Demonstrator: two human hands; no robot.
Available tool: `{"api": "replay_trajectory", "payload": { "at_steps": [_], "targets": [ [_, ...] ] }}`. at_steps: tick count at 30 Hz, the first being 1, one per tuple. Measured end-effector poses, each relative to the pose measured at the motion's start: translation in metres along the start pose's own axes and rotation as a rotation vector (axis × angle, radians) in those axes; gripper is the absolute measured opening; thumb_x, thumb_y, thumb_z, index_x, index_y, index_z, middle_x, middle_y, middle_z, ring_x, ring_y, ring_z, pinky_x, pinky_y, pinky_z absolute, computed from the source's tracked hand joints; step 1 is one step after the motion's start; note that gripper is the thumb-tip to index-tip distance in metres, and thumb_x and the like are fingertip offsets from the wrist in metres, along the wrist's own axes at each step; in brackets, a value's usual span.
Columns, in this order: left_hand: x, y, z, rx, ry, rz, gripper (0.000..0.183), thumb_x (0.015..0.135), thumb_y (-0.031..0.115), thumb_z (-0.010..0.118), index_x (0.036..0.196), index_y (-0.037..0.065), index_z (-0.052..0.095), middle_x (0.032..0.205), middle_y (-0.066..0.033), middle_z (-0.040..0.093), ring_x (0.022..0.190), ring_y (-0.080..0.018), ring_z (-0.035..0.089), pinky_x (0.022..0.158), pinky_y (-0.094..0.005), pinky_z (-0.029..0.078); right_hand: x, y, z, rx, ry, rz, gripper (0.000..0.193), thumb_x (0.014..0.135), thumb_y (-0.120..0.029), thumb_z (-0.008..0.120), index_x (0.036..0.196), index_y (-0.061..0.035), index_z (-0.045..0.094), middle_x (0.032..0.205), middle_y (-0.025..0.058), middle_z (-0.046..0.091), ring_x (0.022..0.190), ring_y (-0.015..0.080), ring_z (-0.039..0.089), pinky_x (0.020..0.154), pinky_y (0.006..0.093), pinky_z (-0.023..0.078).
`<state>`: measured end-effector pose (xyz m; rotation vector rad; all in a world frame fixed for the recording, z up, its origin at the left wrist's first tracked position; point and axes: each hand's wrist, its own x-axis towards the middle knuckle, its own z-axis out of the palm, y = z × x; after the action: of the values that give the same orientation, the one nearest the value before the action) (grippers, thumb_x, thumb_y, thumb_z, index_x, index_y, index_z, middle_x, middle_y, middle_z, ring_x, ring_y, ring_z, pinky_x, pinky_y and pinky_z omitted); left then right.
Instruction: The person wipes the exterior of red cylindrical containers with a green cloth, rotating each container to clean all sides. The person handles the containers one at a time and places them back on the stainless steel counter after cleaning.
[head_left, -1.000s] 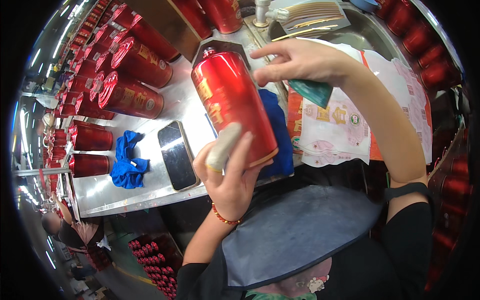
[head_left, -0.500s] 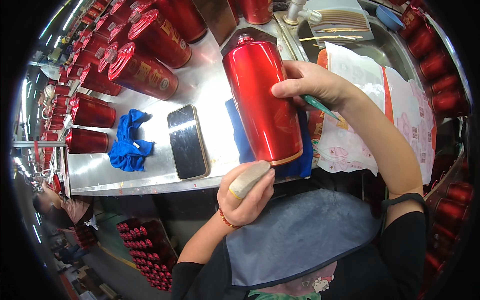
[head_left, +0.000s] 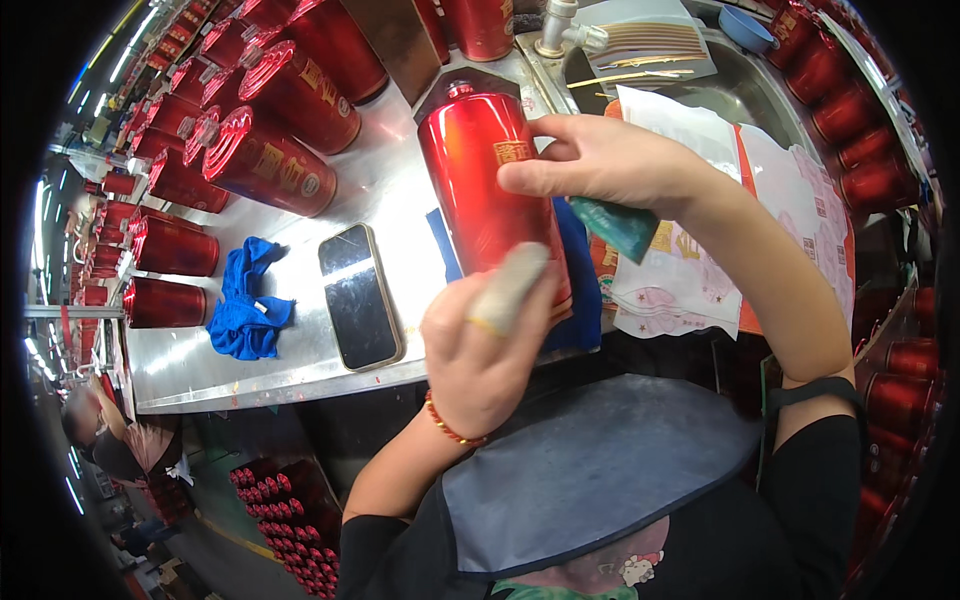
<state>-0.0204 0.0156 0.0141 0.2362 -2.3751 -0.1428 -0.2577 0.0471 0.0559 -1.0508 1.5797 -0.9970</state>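
A glossy red bottle [head_left: 478,180] with a short narrow neck and a gold label patch lies tilted over a blue cloth [head_left: 577,250] at the table's front edge. My right hand [head_left: 620,165] grips its right side, thumb on the front, other fingers partly hidden behind. Below that palm juts a flat green plastic piece [head_left: 618,228], apparently held in the same hand. My left hand [head_left: 490,345] closes on the bottle's lower end, somewhat blurred. It wears a greyish finger cover [head_left: 510,290] and hides part of the base.
A phone [head_left: 360,300] and a crumpled blue rag [head_left: 248,305] lie on the metal table [head_left: 230,375]. Several red bottles [head_left: 270,165] stand at left. Printed paper sheets [head_left: 680,290] lie at right, before a sink [head_left: 745,100] with a tap [head_left: 560,35].
The bottle has turned about its length, bringing a gold label patch into view. My left hand has moved up over its lower end. The green piece now shows its broad face.
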Motion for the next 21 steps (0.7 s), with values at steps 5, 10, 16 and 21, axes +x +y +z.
{"api": "replay_trajectory", "payload": {
  "at_steps": [5, 10, 16, 21],
  "targets": [
    [-0.029, -0.002, 0.010, -0.587, 0.205, -0.495, 0.064, 0.079, 0.015, 0.087, 0.136, 0.003, 0.060, 0.134, -0.0157, 0.061, 0.121, -0.0332, 0.056, 0.102, -0.0404, 0.046, -0.013, 0.001, -0.014, 0.059, 0.007, 0.040, 0.091, 0.088, -0.051, 0.079, 0.149, 0.0055, 0.042, 0.102, 0.0049, 0.065, 0.073, 0.0056, 0.058, 0.066, 0.0192, 0.049],
    [-0.049, 0.005, -0.002, -0.322, 0.137, -0.264, 0.040, 0.080, 0.001, 0.082, 0.118, 0.003, 0.069, 0.122, -0.0172, 0.068, 0.108, -0.0333, 0.065, 0.094, -0.0405, 0.052, 0.001, 0.010, -0.006, 0.259, -0.112, 0.037, 0.104, 0.075, -0.059, 0.086, 0.145, 0.0069, 0.046, 0.131, 0.0210, 0.061, 0.120, 0.0234, 0.061, 0.103, 0.0339, 0.049],
    [-0.045, 0.005, -0.006, -0.257, 0.118, -0.058, 0.032, 0.076, -0.002, 0.081, 0.107, 0.003, 0.075, 0.114, -0.0111, 0.070, 0.107, -0.0290, 0.066, 0.088, -0.0348, 0.058, 0.000, 0.000, 0.000, 0.310, -0.131, 0.058, 0.088, 0.079, -0.049, 0.086, 0.139, 0.0055, 0.052, 0.127, 0.0173, 0.064, 0.115, 0.0225, 0.065, 0.101, 0.0334, 0.051],
    [-0.023, 0.002, -0.009, -0.116, 0.055, 0.210, 0.031, 0.073, 0.003, 0.083, 0.103, 0.009, 0.079, 0.115, -0.0068, 0.069, 0.106, -0.0242, 0.064, 0.081, -0.0320, 0.059, 0.008, 0.005, 0.006, 0.277, -0.069, -0.022, 0.080, 0.078, -0.047, 0.086, 0.133, 0.0042, 0.058, 0.121, 0.0164, 0.068, 0.110, 0.0217, 0.068, 0.097, 0.0335, 0.054]
  ]
}}
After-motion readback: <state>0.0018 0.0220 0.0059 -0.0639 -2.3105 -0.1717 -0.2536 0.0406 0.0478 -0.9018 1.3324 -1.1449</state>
